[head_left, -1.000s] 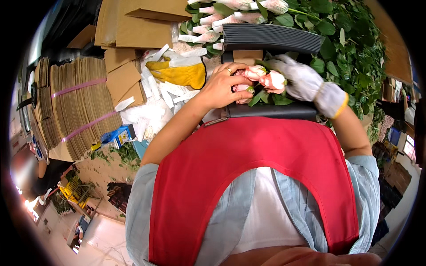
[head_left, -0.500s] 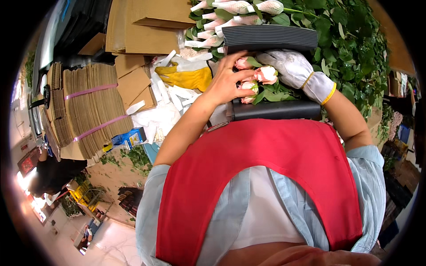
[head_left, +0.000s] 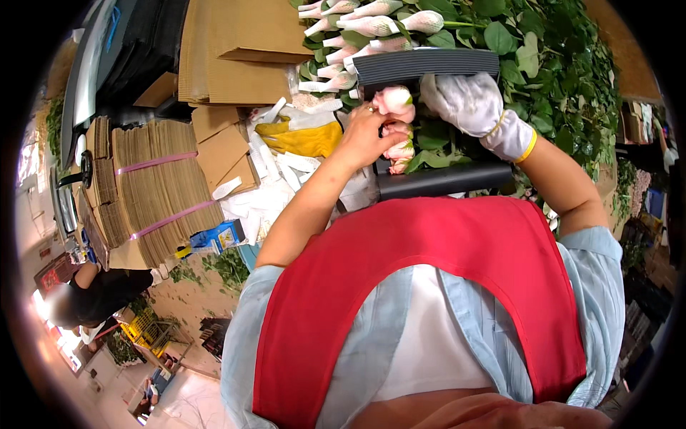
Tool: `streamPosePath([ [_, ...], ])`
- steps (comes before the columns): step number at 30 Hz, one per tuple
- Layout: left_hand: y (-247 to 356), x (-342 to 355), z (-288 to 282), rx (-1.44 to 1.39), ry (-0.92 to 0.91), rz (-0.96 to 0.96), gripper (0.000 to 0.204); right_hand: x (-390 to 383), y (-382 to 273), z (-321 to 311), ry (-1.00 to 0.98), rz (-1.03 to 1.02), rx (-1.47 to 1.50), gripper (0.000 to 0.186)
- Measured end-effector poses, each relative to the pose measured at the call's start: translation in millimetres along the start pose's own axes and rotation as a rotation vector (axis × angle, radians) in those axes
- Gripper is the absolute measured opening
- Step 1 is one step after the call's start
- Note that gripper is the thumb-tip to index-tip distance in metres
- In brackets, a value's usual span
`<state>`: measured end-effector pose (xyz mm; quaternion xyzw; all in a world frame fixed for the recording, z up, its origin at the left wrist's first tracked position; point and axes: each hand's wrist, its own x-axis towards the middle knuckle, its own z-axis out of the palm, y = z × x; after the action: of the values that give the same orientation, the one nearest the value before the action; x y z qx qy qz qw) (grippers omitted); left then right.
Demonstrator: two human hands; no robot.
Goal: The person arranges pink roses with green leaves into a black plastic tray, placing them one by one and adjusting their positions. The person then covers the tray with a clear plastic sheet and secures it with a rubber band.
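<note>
Pink roses (head_left: 393, 101) lie in a row with green leaves between two dark padded bars. My left hand (head_left: 363, 132), bare with a ring, curls round their left side and grips them. My right hand (head_left: 475, 111), in a white glove with yellow cuff, has its fingers bent just below the upper ribbed bar (head_left: 425, 63), right of the roses; what is under them is hidden. The lower black bar (head_left: 446, 179) runs beside my red apron (head_left: 407, 222). A yellow-and-grey glove (head_left: 300, 136) lies left of my left hand among white sleeves (head_left: 300, 164).
Strapped cardboard stacks (head_left: 161, 186) and flat cardboard (head_left: 243, 71) fill the left, with a blue box (head_left: 218, 236). Netted rose heads (head_left: 368, 25) and piled foliage (head_left: 543, 57) lie behind and right. A co-worker (head_left: 107, 297) is at lower left beside a yellow crate (head_left: 146, 329).
My gloved right hand has moved up and left toward the ribbed bar. The roses under my left hand have shifted slightly and stand more in a line, with more leaf showing beside them.
</note>
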<state>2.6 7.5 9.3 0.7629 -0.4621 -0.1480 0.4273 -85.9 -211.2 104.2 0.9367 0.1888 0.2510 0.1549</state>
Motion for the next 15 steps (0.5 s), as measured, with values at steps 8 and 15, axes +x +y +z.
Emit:
streamPosePath([
  [8,-12.0,-8.1,2.7,-0.009,0.04,0.054,0.041,-0.2,17.2,7.2,0.151,-0.202,-0.003,0.042],
  [15,-5.9,-13.8,14.2,0.127,0.064,0.099,0.039,-22.8,-1.7,38.0,-0.012,-0.084,0.138,0.038],
])
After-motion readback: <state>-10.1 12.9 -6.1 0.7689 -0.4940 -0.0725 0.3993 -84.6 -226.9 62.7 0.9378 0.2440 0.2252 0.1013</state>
